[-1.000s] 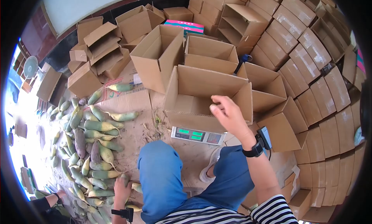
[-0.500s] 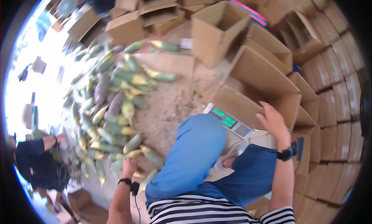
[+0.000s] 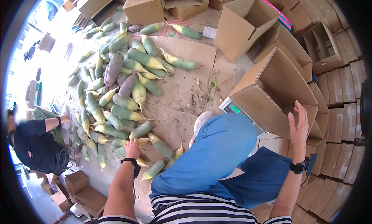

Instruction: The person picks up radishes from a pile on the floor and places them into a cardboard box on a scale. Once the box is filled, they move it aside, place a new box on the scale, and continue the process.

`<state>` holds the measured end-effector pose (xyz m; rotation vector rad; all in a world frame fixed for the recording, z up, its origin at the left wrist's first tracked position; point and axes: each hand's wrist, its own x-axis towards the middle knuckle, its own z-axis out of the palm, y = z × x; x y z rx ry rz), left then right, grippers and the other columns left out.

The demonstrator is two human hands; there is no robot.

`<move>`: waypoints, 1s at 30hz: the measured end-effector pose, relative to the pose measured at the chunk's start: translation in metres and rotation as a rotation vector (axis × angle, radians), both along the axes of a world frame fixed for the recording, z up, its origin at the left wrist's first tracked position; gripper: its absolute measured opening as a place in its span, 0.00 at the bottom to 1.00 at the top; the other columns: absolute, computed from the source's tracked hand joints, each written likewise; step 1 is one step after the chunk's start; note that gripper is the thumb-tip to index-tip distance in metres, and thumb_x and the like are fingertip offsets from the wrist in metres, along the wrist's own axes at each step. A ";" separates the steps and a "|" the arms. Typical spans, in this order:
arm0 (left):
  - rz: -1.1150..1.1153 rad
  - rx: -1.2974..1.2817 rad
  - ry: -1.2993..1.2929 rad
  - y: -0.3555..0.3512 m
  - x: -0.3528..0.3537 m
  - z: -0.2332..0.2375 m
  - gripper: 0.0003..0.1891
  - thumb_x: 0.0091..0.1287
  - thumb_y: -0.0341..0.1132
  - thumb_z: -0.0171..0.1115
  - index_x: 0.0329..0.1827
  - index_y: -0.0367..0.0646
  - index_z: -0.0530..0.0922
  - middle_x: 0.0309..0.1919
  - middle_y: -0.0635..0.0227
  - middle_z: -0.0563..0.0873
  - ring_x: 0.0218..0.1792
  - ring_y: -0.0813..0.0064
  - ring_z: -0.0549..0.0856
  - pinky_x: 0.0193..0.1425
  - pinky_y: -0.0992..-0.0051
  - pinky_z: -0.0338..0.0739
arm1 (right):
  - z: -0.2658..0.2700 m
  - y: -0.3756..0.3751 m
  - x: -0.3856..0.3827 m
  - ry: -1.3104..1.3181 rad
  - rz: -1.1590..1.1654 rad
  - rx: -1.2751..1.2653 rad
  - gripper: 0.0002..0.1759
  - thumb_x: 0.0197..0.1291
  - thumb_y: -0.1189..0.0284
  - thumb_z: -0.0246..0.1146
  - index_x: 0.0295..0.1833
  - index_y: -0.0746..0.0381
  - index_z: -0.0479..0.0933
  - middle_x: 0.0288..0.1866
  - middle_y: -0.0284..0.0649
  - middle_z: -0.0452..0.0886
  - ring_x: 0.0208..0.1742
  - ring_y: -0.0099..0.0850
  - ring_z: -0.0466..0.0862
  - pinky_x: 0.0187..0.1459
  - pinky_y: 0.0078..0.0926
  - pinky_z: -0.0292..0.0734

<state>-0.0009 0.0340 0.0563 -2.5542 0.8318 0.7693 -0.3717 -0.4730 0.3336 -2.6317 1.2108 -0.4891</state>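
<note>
Mostly green radishes [image 3: 128,114], plump and tapering, with pale yellow ends

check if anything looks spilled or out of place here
Dirt and leafy scraps litter the cardboard sheet between the green radishes and the scale. Two large purplish roots also look odd among the green.

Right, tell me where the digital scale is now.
In the head view, the digital scale is right of centre, beneath the front edge of the open carton, partly hidden behind a blue-trousered knee.
</note>
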 end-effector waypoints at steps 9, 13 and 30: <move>-0.001 0.109 -0.027 0.014 0.008 -0.004 0.32 0.50 0.40 0.75 0.60 0.47 0.73 0.54 0.64 0.82 0.58 0.63 0.81 0.60 0.52 0.73 | -0.003 0.004 0.001 0.054 -0.023 0.038 0.27 0.70 0.67 0.58 0.72 0.60 0.66 0.63 0.46 0.75 0.60 0.41 0.78 0.61 0.38 0.73; 0.184 -0.329 0.056 -0.018 -0.003 0.061 0.34 0.45 0.42 0.79 0.55 0.44 0.73 0.51 0.57 0.84 0.53 0.53 0.84 0.59 0.52 0.75 | 0.002 0.005 0.005 0.003 -0.020 0.010 0.28 0.70 0.67 0.58 0.73 0.59 0.65 0.64 0.46 0.74 0.60 0.41 0.78 0.61 0.38 0.73; 0.229 -1.852 0.826 -0.273 -0.087 0.340 0.36 0.55 0.31 0.66 0.68 0.33 0.65 0.64 0.53 0.75 0.63 0.63 0.76 0.70 0.63 0.69 | 0.042 0.039 0.048 -0.477 0.469 -0.012 0.43 0.55 0.54 0.68 0.73 0.62 0.64 0.69 0.49 0.70 0.69 0.48 0.70 0.69 0.46 0.65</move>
